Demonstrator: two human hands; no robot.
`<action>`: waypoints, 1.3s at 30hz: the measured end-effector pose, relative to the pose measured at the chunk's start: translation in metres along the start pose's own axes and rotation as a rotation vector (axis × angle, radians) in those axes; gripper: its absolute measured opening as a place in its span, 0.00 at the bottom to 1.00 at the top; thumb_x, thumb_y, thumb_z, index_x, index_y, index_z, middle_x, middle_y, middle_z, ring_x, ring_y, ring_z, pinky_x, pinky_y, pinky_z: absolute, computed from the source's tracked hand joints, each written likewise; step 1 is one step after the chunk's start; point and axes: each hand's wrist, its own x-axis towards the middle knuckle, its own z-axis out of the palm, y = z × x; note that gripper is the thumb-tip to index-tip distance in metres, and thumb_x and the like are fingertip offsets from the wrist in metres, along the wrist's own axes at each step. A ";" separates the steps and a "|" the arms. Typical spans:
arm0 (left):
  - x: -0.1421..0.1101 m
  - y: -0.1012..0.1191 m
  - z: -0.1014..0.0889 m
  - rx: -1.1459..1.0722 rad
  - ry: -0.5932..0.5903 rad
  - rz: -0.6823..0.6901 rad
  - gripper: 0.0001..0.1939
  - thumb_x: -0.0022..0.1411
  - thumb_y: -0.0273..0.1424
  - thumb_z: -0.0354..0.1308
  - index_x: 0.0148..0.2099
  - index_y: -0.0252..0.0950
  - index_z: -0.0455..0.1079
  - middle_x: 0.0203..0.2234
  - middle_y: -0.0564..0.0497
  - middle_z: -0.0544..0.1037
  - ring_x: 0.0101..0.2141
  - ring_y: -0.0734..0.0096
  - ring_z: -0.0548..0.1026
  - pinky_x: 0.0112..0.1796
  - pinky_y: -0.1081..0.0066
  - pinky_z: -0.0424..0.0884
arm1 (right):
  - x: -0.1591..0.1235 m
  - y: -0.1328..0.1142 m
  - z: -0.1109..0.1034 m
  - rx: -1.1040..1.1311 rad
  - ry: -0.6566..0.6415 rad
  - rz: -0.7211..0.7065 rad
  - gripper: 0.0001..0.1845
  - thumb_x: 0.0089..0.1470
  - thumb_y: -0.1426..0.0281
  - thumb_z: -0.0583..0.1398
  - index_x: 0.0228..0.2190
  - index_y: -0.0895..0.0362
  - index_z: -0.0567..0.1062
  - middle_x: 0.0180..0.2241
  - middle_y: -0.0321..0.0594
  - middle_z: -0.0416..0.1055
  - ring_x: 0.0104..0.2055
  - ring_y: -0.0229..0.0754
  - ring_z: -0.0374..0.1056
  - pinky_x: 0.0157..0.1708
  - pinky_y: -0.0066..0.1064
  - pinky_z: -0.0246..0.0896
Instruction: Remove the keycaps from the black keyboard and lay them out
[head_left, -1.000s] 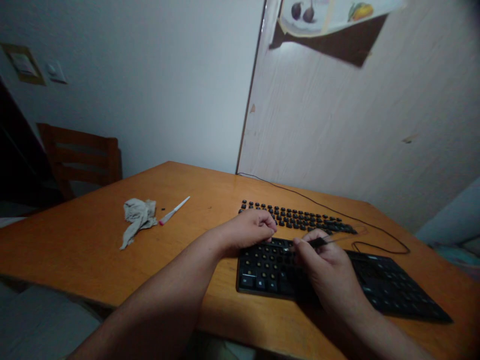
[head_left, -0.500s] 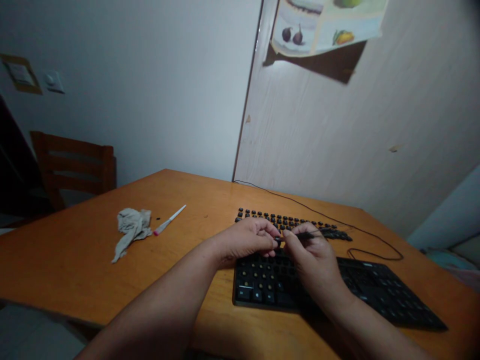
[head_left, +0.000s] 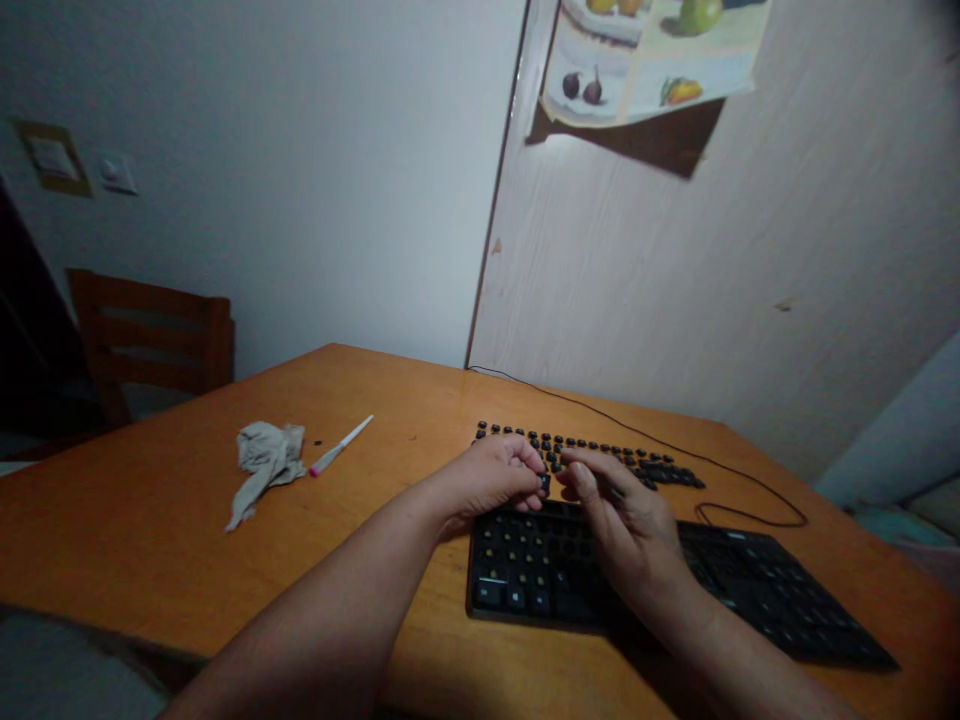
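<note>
One black keycap [head_left: 544,482] is pinched in the left hand [head_left: 499,472] near the keyboard [head_left: 517,600]; I cannot tell what the right hand [head_left: 637,520] holds.

Pinches a black keycap [head_left: 544,482] in the left hand [head_left: 499,472], near the keyboard [head_left: 517,565] — holds the right hand [head_left: 634,510] just beside. Has loose keycaps [head_left: 583,443] in rows on the far side, a crumpled rag [head_left: 268,455] at left.

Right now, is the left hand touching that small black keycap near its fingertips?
Touching: the head view shows the left hand holding the small black keycap at its fingertips.
</note>
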 end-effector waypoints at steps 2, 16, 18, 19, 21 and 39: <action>0.000 0.000 -0.001 -0.003 -0.002 0.008 0.10 0.50 0.23 0.57 0.38 0.33 0.65 0.23 0.53 0.74 0.24 0.77 0.74 0.26 0.77 0.69 | 0.003 0.006 -0.002 -0.141 -0.045 -0.113 0.11 0.61 0.66 0.57 0.43 0.53 0.76 0.39 0.43 0.75 0.41 0.45 0.71 0.42 0.37 0.66; 0.001 0.000 -0.005 0.017 -0.007 -0.001 0.17 0.51 0.24 0.58 0.44 0.34 0.62 0.22 0.54 0.74 0.23 0.76 0.73 0.25 0.78 0.65 | 0.021 0.010 -0.010 -0.558 -0.303 -0.236 0.09 0.57 0.65 0.59 0.39 0.53 0.76 0.35 0.42 0.71 0.37 0.45 0.68 0.35 0.33 0.62; 0.003 0.002 -0.007 -0.014 0.094 0.021 0.16 0.51 0.23 0.57 0.44 0.34 0.62 0.24 0.52 0.75 0.23 0.77 0.72 0.25 0.78 0.65 | 0.025 0.018 -0.010 -0.581 -0.288 -0.220 0.09 0.57 0.65 0.59 0.38 0.52 0.76 0.34 0.41 0.71 0.37 0.45 0.68 0.34 0.32 0.61; 0.004 0.003 -0.009 -0.030 0.158 0.036 0.15 0.52 0.23 0.56 0.43 0.34 0.62 0.26 0.52 0.75 0.23 0.78 0.72 0.24 0.79 0.64 | 0.028 0.022 -0.010 -0.597 -0.287 -0.207 0.09 0.57 0.65 0.59 0.38 0.53 0.76 0.34 0.41 0.71 0.37 0.45 0.69 0.34 0.32 0.61; 0.007 0.005 -0.015 -0.052 0.288 0.067 0.13 0.52 0.23 0.55 0.42 0.34 0.62 0.28 0.50 0.76 0.22 0.79 0.70 0.24 0.78 0.64 | 0.033 0.029 -0.009 -0.633 -0.296 -0.179 0.09 0.56 0.65 0.60 0.38 0.53 0.77 0.35 0.41 0.71 0.37 0.45 0.69 0.34 0.32 0.60; 0.014 0.003 -0.032 -0.068 0.590 0.173 0.10 0.49 0.24 0.54 0.38 0.33 0.66 0.23 0.52 0.75 0.19 0.81 0.65 0.22 0.79 0.60 | 0.065 0.036 0.026 -0.702 -0.649 -0.021 0.10 0.52 0.62 0.62 0.37 0.50 0.80 0.36 0.40 0.72 0.36 0.42 0.67 0.32 0.29 0.53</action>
